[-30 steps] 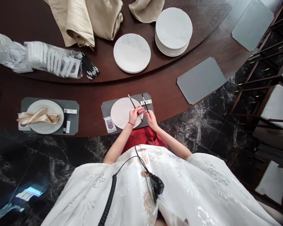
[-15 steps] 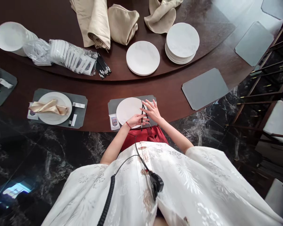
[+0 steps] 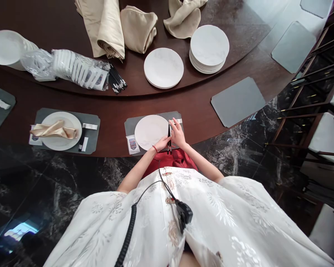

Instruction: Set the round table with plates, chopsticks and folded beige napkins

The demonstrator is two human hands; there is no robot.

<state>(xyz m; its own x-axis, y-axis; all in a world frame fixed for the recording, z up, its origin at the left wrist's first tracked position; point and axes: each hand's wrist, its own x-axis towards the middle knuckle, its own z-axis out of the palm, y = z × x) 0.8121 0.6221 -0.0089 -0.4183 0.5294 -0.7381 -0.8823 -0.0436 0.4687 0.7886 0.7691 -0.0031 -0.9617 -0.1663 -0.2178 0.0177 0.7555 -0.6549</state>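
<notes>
A: Where are the chopsticks [image 3: 169, 138]?

B: A black pair, lying side by side on the grey mat [image 3: 129, 125], just right of the white plate [image 3: 149, 131] and pointing away from the person.

A: And the hands?

B: The left hand [image 3: 163, 142] pinches the near ends, with its fingers narrowed on them. The right hand [image 3: 178, 134] rests against the pair from the other side with its fingers close together – whether it grips or only steadies, I cannot tell.

A: Anything else at that place?

B: A small printed packet [image 3: 133, 144] sits at the mat's near left corner.

A: What about the table?

B: It is dark brown wood [image 3: 200, 107], curved, with a raised round centre [image 3: 44, 15]. On the centre are a tall stack of plates [image 3: 209, 46], a lower pile [image 3: 163, 68], crumpled beige cloths [image 3: 108, 26], a clear bag of packets [image 3: 78, 70] and a bundle of black sticks [image 3: 116, 79].

A: And the neighbouring seats?

B: To the left there is a laid setting with a folded gold napkin [image 3: 54, 129] on its plate. To the right lie further mats [image 3: 237, 101].

A: The room?

B: Black marble floor [image 3: 44, 185], veined white – and dark-framed chairs with pale cushions [image 3: 331, 129] at the right.
</notes>
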